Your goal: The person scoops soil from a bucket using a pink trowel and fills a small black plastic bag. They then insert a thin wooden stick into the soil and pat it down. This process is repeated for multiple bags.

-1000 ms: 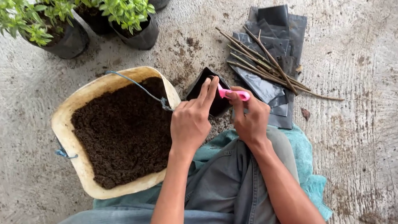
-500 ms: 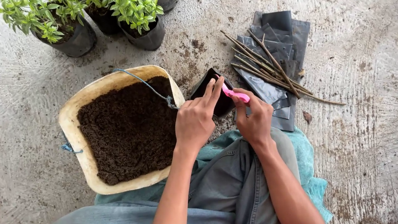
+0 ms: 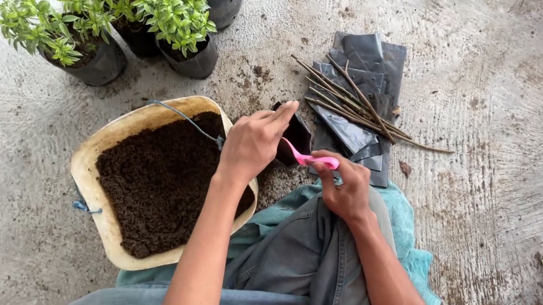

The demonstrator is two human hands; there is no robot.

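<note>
My left hand (image 3: 253,142) holds the rim of a small black plastic grow bag (image 3: 295,133) that stands on the ground between the basin and my knee. My right hand (image 3: 345,188) grips a pink spoon (image 3: 307,158) whose tip points into the bag's mouth. A cream-coloured basin (image 3: 95,202) full of dark soil (image 3: 157,180) lies just left of the bag. What is inside the bag is hidden by my left hand.
A bundle of brown stick cuttings (image 3: 355,104) lies on a pile of flat black plastic bags (image 3: 362,79) to the right. Three potted green plants (image 3: 176,26) stand at the top left. A teal cloth (image 3: 400,219) lies under my grey-trousered legs on the concrete floor.
My right hand has drawn back toward my knee, tilting the pink spoon toward the bag. The left hand stays on the bag's rim.
</note>
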